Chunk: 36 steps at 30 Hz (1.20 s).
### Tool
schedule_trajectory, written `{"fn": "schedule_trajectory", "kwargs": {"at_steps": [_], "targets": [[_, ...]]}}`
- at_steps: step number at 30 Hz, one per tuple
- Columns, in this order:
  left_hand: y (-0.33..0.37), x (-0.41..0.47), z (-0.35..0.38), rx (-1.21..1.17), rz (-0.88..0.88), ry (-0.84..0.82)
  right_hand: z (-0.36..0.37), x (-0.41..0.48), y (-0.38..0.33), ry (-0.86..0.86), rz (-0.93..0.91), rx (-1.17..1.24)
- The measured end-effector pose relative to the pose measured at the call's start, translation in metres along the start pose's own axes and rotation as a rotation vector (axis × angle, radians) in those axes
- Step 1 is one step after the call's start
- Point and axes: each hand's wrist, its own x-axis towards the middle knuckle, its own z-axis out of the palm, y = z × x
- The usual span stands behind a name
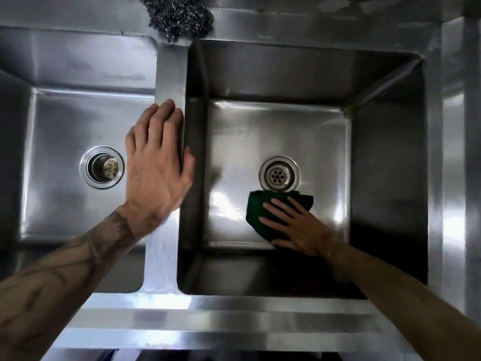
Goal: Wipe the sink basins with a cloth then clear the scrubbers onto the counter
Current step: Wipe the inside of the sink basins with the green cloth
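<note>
Head view: right basin point(385, 157) holds the right hand point(299, 225), spread flat, pressing a green cloth point(256, 212) just short of its drain point(279, 174). Left hand point(156, 162) rests released on the divider. Wiping seems underway; the steel wool scrubber point(179, 18), beyond the left hand, awaits clearing.
</note>
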Motion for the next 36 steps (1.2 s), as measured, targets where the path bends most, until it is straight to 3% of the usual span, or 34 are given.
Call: {"fn": "schedule_trajectory", "kwargs": {"at_steps": [4, 8, 12, 16, 19, 24, 26, 31, 36], "targets": [[0.001, 0.000, 0.000, 0.004, -0.002, -0.003, -0.024, 0.082, -0.041, 0.029, -0.077, 0.043], [0.001, 0.000, 0.000, 0.011, -0.002, -0.001, -0.028, 0.112, -0.067, 0.067, 0.057, 0.096], [0.002, 0.000, 0.000, 0.005, 0.003, 0.002, -0.015, 0.062, -0.030, 0.075, 0.144, 0.098], [0.001, 0.000, 0.000, -0.003, 0.009, -0.004, -0.008, -0.018, 0.021, -0.060, 0.409, 0.119], [0.002, -0.001, -0.001, 0.010, 0.008, -0.003, -0.004, -0.048, 0.026, -0.127, 0.580, 0.152], [0.001, 0.000, -0.002, -0.006, 0.006, -0.014, -0.014, -0.061, 0.013, -0.258, 0.714, 0.297], [0.000, 0.000, -0.003, -0.005, 0.010, -0.008, -0.022, -0.064, 0.009, -0.195, 0.695, 0.412], [-0.001, 0.000, -0.002, -0.005, 0.015, -0.023, -0.053, -0.077, 0.000, -0.438, 0.488, 0.664], [-0.002, 0.000, -0.005, 0.003, 0.011, -0.023, -0.076, -0.054, -0.033, -0.507, 0.481, 0.728]]}}
